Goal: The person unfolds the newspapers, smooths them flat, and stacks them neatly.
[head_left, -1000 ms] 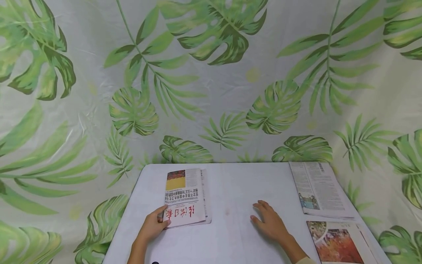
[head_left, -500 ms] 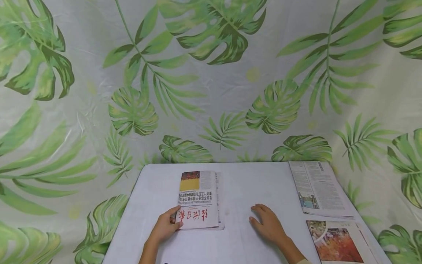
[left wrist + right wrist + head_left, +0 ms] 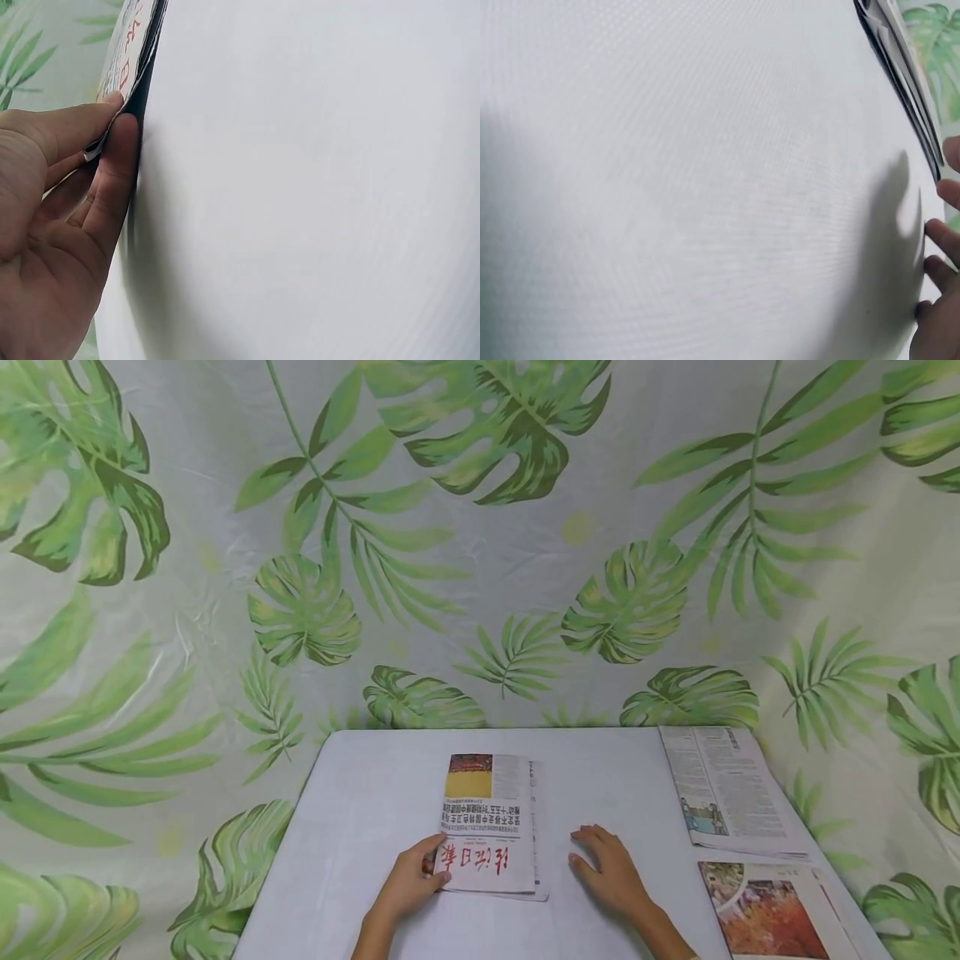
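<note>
A folded newspaper (image 3: 480, 827) with red title characters and a red-and-yellow picture lies near the middle of the white table. My left hand (image 3: 415, 877) pinches its left edge, thumb on top and fingers underneath. In the left wrist view, the left hand (image 3: 67, 195) grips the newspaper's edge (image 3: 135, 52) between thumb and fingers. My right hand (image 3: 611, 872) is just right of the newspaper, apart from it, with its fingers relaxed and holding nothing. Only the fingers of the right hand (image 3: 941, 255) show at the edge of the right wrist view, near the folded newspaper (image 3: 904, 75).
Another folded newspaper (image 3: 731, 793) lies at the table's back right. In front of it is a printed paper (image 3: 772, 914) with a red-orange picture. The white table (image 3: 345, 810) meets a leaf-patterned curtain (image 3: 525, 568) behind.
My left hand has moved the folded newspaper to the right, from the table's left side toward its middle and closer to my right hand. The right hand has barely moved.
</note>
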`<state>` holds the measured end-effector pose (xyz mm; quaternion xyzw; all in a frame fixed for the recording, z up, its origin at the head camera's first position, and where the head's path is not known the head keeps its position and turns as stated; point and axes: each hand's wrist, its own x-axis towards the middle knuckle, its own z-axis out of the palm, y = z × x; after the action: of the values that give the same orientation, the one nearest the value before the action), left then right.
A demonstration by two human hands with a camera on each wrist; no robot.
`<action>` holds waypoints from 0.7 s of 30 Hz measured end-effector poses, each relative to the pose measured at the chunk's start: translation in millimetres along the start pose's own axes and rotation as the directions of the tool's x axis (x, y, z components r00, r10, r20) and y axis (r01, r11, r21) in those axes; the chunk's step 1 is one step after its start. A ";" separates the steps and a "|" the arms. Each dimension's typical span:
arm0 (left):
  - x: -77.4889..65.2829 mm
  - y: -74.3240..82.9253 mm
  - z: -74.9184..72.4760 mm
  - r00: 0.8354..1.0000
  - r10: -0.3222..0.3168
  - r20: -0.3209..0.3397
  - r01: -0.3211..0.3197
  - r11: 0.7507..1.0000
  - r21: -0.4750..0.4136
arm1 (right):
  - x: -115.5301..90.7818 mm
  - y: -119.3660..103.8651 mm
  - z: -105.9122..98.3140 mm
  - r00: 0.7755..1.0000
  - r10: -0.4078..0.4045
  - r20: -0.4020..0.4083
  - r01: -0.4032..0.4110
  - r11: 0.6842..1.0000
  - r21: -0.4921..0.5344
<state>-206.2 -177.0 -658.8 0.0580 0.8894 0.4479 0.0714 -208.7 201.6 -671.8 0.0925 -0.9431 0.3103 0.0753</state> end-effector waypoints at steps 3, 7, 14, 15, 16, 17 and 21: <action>0.6 4.3 9.5 1.000 0.023 -0.003 -0.023 1.000 -0.008 | -1.9 3.0 0.9 1.000 -0.011 -0.014 0.012 0.999 0.033; 0.8 9.5 19.0 0.999 0.035 -0.017 -0.035 0.999 -0.012 | -4.0 6.1 1.8 0.998 -0.036 -0.044 0.039 0.997 0.069; -4.3 18.5 36.4 0.999 0.038 0.003 -0.038 0.999 -0.021 | -9.3 7.3 3.2 1.000 -0.004 -0.029 0.006 0.998 0.069; -5.2 19.6 38.6 0.999 0.041 0.006 -0.040 0.999 -0.025 | -10.5 7.5 3.3 1.000 -0.007 -0.027 0.009 0.998 0.063; -6.0 20.5 40.5 0.999 0.039 0.005 -0.039 0.999 -0.029 | -11.6 7.7 3.4 1.000 -0.010 -0.026 0.012 0.998 0.062; -6.8 21.0 42.3 0.999 0.042 0.002 -0.042 0.999 -0.030 | -12.6 7.9 3.3 0.999 -0.020 -0.028 0.021 0.998 0.061; -10.7 22.4 47.0 0.999 0.050 -0.011 -0.050 0.999 -0.018 | -16.9 9.7 2.9 0.998 -0.056 -0.026 0.057 0.997 0.049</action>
<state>-186.4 -128.4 -667.6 0.0772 0.8840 0.4578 0.0559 -194.7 209.7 -683.0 0.1172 -0.9312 0.3323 0.0932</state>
